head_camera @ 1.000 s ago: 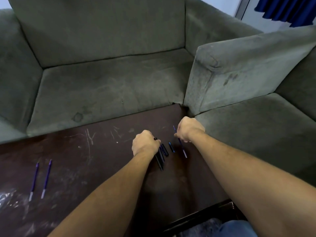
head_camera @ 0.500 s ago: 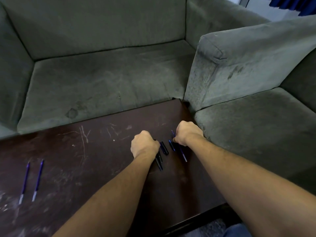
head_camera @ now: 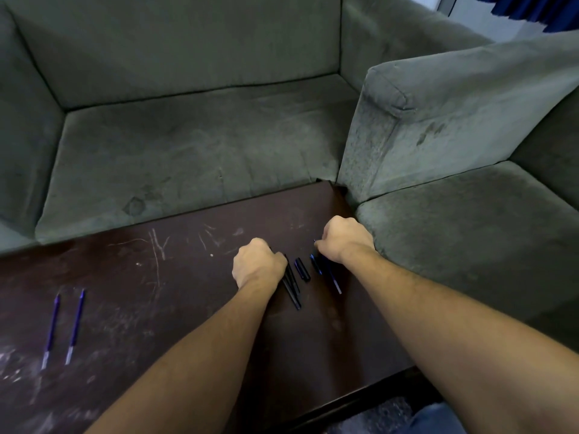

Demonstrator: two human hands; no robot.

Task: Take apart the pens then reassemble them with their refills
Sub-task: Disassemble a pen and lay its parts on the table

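My left hand [head_camera: 258, 266] is curled on the dark table [head_camera: 175, 296], its fingers round the upper ends of black pen barrels [head_camera: 293, 292] that stick out toward me. My right hand [head_camera: 344, 239] is curled too and pinches a thin blue refill [head_camera: 335, 281], which slants down to the table under my wrist. Two short dark pen caps lie between my hands, one [head_camera: 302, 269] in the middle and one [head_camera: 315, 264] close to my right hand. How my fingertips lie is hidden by the backs of my hands.
Two more blue refills [head_camera: 51, 330] [head_camera: 75, 325] lie side by side at the table's left. Grey-green sofa seats [head_camera: 194, 158] border the table at the back and right, with a sofa arm [head_camera: 438, 120] at the far right corner. The table's near edge [head_camera: 360, 399] is below.
My right hand has lowered the refill closer to the table and nearer the caps. My left hand stays on the barrels. The view has shifted a little.
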